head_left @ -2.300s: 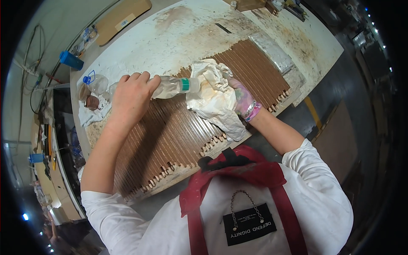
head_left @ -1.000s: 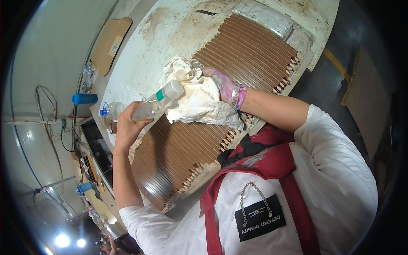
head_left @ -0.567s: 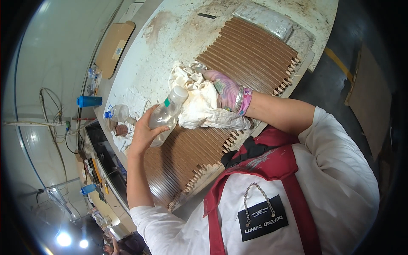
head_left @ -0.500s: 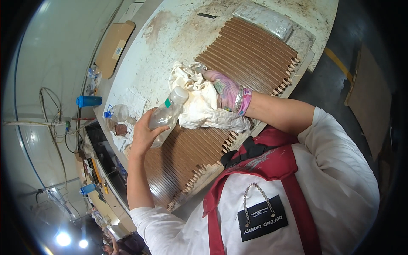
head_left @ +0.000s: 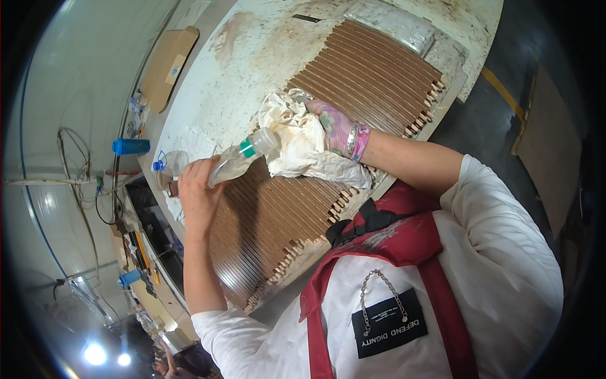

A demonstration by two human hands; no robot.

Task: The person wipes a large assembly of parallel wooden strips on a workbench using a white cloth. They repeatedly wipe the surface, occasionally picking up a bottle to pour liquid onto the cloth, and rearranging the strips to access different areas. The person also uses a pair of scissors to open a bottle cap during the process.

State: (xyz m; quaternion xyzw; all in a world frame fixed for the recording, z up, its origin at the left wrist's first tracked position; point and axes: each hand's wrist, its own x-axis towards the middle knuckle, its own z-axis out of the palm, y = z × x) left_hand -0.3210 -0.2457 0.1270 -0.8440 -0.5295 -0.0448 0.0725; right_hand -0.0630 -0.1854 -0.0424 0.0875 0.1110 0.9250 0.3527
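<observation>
In my left hand [head_left: 201,189] is a clear plastic bottle [head_left: 235,162] with a green band near its neck and a whitish cap end. It lies tilted, its cap end against or just over a crumpled cream cloth [head_left: 297,140]. My right hand [head_left: 334,128], in a pink floral glove, grips the cloth; its fingertips are partly hidden in the folds. Beneath the cloth, brown grooved strips [head_left: 379,69] lie side by side, their pale, notched ends toward me. More of these strips stretch to the lower left under the bottle.
A clear bottle with a blue cap [head_left: 165,163] is at the table's left edge, beside a blue bottle [head_left: 131,147]. A cardboard piece [head_left: 167,72] lies farther back. A plastic-wrapped pack [head_left: 394,28] rests beyond the strips, and a small dark flat strip [head_left: 307,18] lies on the stained white tabletop [head_left: 252,57].
My left hand has moved left and slightly up, tipping the bottle from steep to nearly level, cap end toward the cloth. The cloth and my right hand have shifted only slightly.
</observation>
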